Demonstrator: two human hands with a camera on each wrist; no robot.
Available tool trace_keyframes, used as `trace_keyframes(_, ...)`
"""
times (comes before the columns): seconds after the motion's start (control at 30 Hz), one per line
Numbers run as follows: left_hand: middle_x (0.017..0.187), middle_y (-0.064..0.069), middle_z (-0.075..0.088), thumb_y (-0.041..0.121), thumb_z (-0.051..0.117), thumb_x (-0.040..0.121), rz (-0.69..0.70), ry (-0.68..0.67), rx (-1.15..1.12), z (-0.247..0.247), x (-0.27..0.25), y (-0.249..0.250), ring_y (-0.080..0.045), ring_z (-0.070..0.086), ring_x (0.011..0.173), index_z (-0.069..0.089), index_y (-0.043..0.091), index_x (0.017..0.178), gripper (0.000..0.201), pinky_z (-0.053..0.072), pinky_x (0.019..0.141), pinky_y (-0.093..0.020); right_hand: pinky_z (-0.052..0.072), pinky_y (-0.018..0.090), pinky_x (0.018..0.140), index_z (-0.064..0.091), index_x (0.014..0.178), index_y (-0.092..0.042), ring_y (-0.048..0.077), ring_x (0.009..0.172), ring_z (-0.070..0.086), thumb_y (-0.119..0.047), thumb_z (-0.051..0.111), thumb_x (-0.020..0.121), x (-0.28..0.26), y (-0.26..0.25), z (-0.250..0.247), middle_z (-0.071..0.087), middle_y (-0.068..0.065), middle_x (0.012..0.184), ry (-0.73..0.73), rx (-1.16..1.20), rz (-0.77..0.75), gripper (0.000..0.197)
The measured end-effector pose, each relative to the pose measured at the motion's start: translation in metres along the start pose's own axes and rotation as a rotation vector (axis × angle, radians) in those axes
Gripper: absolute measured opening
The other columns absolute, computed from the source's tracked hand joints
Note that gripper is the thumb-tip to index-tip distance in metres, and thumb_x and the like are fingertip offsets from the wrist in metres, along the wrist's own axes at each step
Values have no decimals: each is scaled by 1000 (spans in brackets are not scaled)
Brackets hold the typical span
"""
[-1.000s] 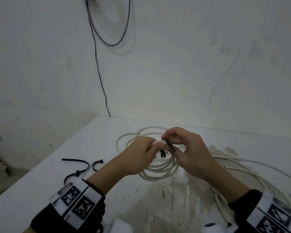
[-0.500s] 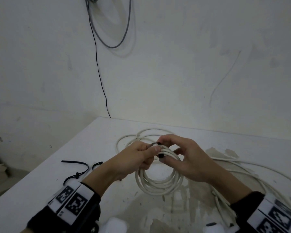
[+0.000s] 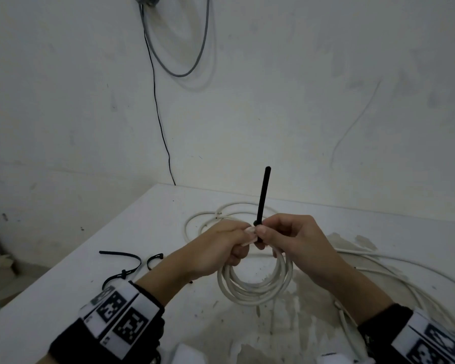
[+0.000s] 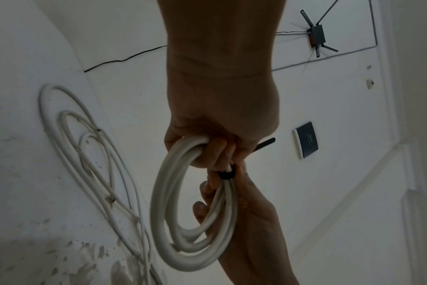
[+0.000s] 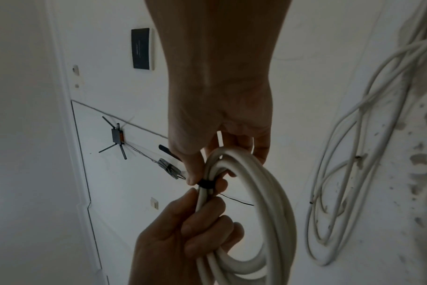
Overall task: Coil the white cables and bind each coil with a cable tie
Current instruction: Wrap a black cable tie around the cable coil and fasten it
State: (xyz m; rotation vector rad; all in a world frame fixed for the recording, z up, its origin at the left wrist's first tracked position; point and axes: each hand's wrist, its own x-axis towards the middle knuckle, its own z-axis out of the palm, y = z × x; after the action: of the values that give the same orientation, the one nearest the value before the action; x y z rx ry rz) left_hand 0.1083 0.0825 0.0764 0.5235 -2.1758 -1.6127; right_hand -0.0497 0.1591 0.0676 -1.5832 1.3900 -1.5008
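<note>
A small coil of white cable point(image 3: 255, 287) hangs upright over the white table point(image 3: 63, 298), held at its top by both hands. My left hand point(image 3: 243, 241) grips the bundled strands point(image 4: 183, 212) in its curled fingers. A black cable tie point(image 3: 262, 195) is looped tight round the strands just beside those fingers, and its band point(image 5: 206, 183) shows clearly in the right wrist view. Its long tail stands straight up. My right hand point(image 3: 263, 232) pinches the tie at its head, thumb in front and fingers behind the coil point(image 5: 256, 212).
Spare black cable ties point(image 3: 126, 261) lie on the table to the left, near its edge. Loose white cable point(image 3: 208, 214) loops behind the hands, and more strands point(image 3: 378, 261) trail off to the right. A thin black wire point(image 3: 155, 101) runs down the wall behind.
The tie's tail, out of sight before, now sticks straight up, with the band drawn tight round the strands. The coil has come nearer and hangs more upright.
</note>
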Motion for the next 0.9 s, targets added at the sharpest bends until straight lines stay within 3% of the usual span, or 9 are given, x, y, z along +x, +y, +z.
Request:
trace_keyframes(0.1,47,13,38,33,42,98,57,46,199,2,0,-1,-2,34,46,62,3,92,37,31,48,-14,42,16,54,71,70,-2,7,50,55,-32,66,77,-1,-5,1,66,7,59,41,66,55,31)
trace_keyframes(0.17,43,13,40,30,44,97,119,100,306,4,1,-3,-1,34,42,64,4,89,34,31,47,-15,45,18,56,72,68,-5,8,52,59,-32,66,77,-2,-7,0,68,7,61,46,70,70,29)
trace_keyframes(0.27,45,12,36,27,47,96,165,98,236,3,1,-5,-5,31,43,65,5,85,30,28,46,-18,55,30,77,77,81,-18,12,77,71,-22,65,84,1,-10,-4,76,2,80,84,19,14,13)
trace_keyframes(0.37,48,10,33,26,50,94,199,17,144,4,-1,-3,-6,28,44,65,14,82,24,26,45,-18,52,27,90,71,103,-23,12,99,68,-7,64,80,3,-19,-10,75,-2,97,65,143,-95,28)
trace_keyframes(0.47,51,4,32,34,55,90,245,-21,111,2,-2,-1,-10,27,46,68,19,84,21,25,45,-22,52,23,83,73,101,-23,15,89,66,-10,59,78,4,-30,-14,72,2,83,9,292,-136,31)
trace_keyframes(0.57,52,3,32,29,52,92,290,-19,58,-1,-1,4,-11,26,47,68,11,88,25,25,46,-20,53,26,77,70,106,-18,14,82,58,1,50,89,8,-32,-17,60,2,82,46,174,-181,32)
trace_keyframes(0.73,50,10,32,21,45,91,330,-36,-31,1,-2,13,-6,24,46,66,10,85,24,24,46,-16,57,45,69,70,105,-13,24,73,57,9,45,92,8,-33,-18,55,4,90,26,9,-224,35)
trace_keyframes(0.83,51,8,32,22,46,91,336,-35,-52,1,-3,16,-7,24,46,66,12,83,24,26,46,-15,55,27,69,72,99,-11,19,70,61,13,47,90,8,-32,-19,57,1,90,6,-14,-254,36)
trace_keyframes(0.9,51,9,33,23,46,91,343,-36,-53,0,-4,17,-7,25,46,67,14,82,25,26,46,-15,53,20,70,73,98,-10,17,69,63,13,48,89,8,-34,-20,58,1,90,-10,-29,-262,35)
